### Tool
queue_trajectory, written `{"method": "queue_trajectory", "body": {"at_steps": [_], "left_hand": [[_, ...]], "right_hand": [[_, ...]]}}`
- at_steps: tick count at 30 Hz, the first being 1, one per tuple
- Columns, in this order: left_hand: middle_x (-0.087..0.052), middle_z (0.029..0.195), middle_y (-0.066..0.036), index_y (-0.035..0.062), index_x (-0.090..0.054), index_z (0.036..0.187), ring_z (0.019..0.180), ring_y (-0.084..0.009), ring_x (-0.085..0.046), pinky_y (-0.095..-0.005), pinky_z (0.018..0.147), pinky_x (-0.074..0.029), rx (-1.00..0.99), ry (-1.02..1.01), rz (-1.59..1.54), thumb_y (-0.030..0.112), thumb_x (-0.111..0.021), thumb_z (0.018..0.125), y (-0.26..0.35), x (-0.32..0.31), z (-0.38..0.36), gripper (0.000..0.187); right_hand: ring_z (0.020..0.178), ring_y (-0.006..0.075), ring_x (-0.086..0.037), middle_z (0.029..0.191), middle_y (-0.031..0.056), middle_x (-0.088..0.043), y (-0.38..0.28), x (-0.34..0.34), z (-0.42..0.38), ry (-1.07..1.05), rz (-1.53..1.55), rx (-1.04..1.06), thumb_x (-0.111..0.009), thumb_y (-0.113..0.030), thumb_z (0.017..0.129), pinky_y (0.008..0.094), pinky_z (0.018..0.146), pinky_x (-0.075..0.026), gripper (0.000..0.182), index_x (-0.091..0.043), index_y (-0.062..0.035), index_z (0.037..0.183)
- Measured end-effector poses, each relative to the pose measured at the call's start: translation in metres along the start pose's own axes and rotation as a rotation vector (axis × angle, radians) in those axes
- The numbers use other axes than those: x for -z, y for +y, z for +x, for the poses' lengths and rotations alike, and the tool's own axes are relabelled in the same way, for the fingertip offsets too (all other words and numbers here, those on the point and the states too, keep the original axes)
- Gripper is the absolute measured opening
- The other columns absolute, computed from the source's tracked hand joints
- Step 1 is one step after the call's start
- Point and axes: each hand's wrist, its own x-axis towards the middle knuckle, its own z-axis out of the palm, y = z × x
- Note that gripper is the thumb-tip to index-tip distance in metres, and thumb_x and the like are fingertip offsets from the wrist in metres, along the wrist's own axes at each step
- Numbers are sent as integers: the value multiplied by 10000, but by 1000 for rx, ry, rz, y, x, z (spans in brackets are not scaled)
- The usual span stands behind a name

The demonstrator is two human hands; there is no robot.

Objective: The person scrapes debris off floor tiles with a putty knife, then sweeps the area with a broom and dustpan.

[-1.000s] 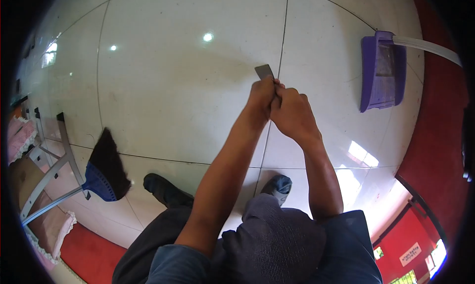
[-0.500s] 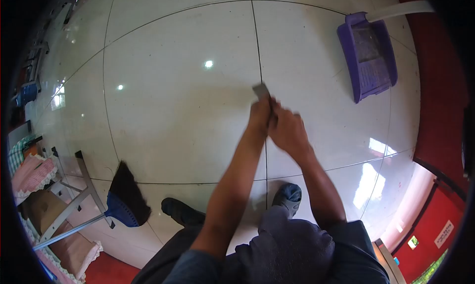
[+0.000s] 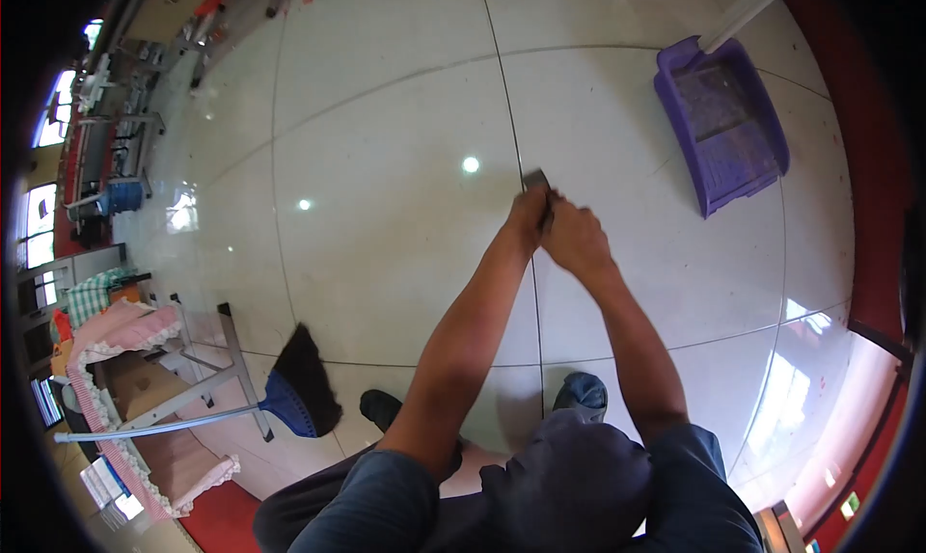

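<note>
Both arms reach forward and down over the tiled floor, with the hands together. My left hand (image 3: 528,214) is closed round a short tool with a flat greyish end (image 3: 535,178), possibly a scraper. That end points away from me beside a dark joint (image 3: 513,119) between tiles. My right hand (image 3: 579,242) is closed against the left, fingers curled at the tool's near part. The fingers hide most of the tool, so its handle cannot be made out, nor whether its tip touches the floor.
A purple dustpan (image 3: 738,167) with a pale handle lies at the right. On the left, a broom (image 3: 294,399) with dark bristles leans by a metal-legged table with a pink frilled cloth (image 3: 125,326). My shoes (image 3: 582,395) stand close behind my hands. A red panel edges the right side.
The view has tilted, showing more of the furniture on the left. My hands stay together on the tool and appear slightly lower and further right in view.
</note>
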Motion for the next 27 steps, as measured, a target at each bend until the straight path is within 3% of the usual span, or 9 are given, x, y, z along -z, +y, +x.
{"method": "queue_trajectory", "body": {"at_steps": [5,9,10,11,14,16,18,22,27], "left_hand": [[-652,747,-72,14,-623,851,616,-182,-631,-310,581,-528,327,15,1222,395,-538,945,34,39,-114,402],[-624,667,-157,2,-634,738,573,-270,-620,-401,578,-511,-48,-350,2296,409,-554,923,136,174,-191,454],[-637,705,-175,13,-647,746,624,-292,-642,-400,572,-510,-40,-238,2419,394,-555,921,158,181,-223,429],[-644,725,-169,0,-662,819,678,-296,-662,-409,561,-549,363,115,2247,403,-549,921,173,144,-265,431],[-621,1087,-248,-17,-587,1195,886,-302,-678,-444,560,-613,950,320,1893,508,-478,933,175,141,-351,597],[-598,1136,-273,-7,-544,1257,981,-298,-645,-463,754,-593,1172,171,1499,522,-444,951,152,154,-395,620],[-404,1431,-213,-18,-421,1373,1224,-322,-511,-460,968,-473,1344,-69,999,529,-460,945,112,208,-406,696],[-443,1383,-210,-30,-443,1343,1185,-316,-526,-457,951,-474,1295,-260,774,531,-444,952,57,282,-387,684],[-492,1324,-206,-45,-471,1304,1136,-309,-546,-453,930,-475,1075,-372,814,535,-424,960,25,348,-348,676]], "right_hand": [[974,426,-626,989,262,-649,33,0,-66,-136,-36,4,-506,-136,838,506,847,-512,304,-609,-52,1112],[984,442,-617,989,279,-641,31,5,-42,-74,-40,11,-487,-99,823,502,851,-512,290,-617,-18,1068],[1004,439,-613,992,279,-641,21,9,-26,-85,-59,20,-482,-109,828,505,854,-509,254,-626,11,1000],[976,437,-621,979,272,-645,11,11,-9,-55,-83,46,-475,-121,839,504,837,-514,260,-625,16,1002],[905,423,-638,938,249,-654,7,-4,2,-39,-152,268,-456,-166,880,492,792,-523,274,-635,23,967],[885,430,-630,951,247,-645,25,-24,-21,-165,-254,386,-462,-229,909,497,794,-514,304,-670,-56,1047],[873,435,-627,947,238,-648,42,-42,-57,-207,-229,340,-476,-268,917,503,809,-506,334,-645,-203,1197],[838,416,-638,911,227,-660,-15,-39,-73,-513,-387,445,-496,-237,911,485,785,-516,331,-638,-221,1210],[850,376,-649,909,207,-671,-133,-66,-61,-547,-771,537,-514,-226,926,474,778,-521,374,-553,-232,1299]]}}
